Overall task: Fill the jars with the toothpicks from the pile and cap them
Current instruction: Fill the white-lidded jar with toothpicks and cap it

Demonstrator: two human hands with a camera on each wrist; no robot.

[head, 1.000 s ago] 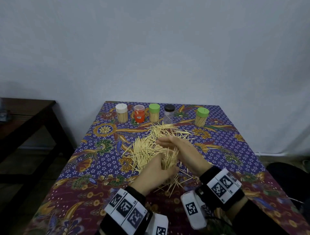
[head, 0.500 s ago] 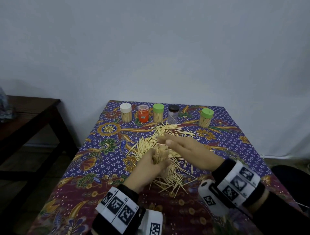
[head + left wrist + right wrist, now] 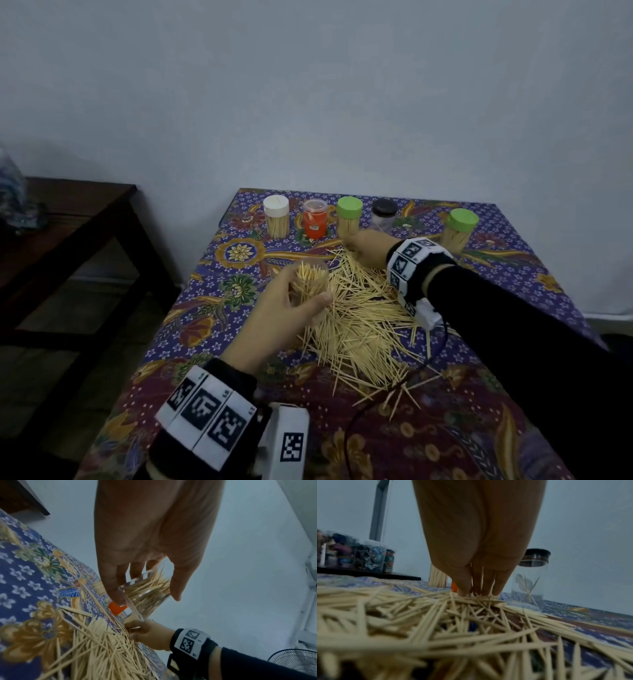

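My left hand (image 3: 303, 296) grips an uncapped clear jar (image 3: 310, 275) packed with toothpicks, held tilted just above the left edge of the toothpick pile (image 3: 359, 318). The left wrist view shows that jar (image 3: 149, 592) between thumb and fingers. My right hand (image 3: 356, 248) reaches to the pile's far edge, where its fingertips (image 3: 465, 592) pinch toothpicks, some running up between the fingers. Along the table's back stand a white-capped jar (image 3: 276, 221), an orange jar (image 3: 315, 219), a green-capped jar (image 3: 349, 219), a nearly empty black-capped jar (image 3: 383, 216) and another green-capped jar (image 3: 459, 229).
The patterned tablecloth (image 3: 239, 253) covers the table against a pale wall. A dark wooden side table (image 3: 68, 219) stands to the left, carrying clear containers of colourful pieces (image 3: 359, 555). A black cable (image 3: 376, 404) trails over the near toothpicks. A fan (image 3: 295, 661) sits to the right.
My right hand has left the jar and reached to the far edge of the pile. My left hand has carried the jar up and to the left.
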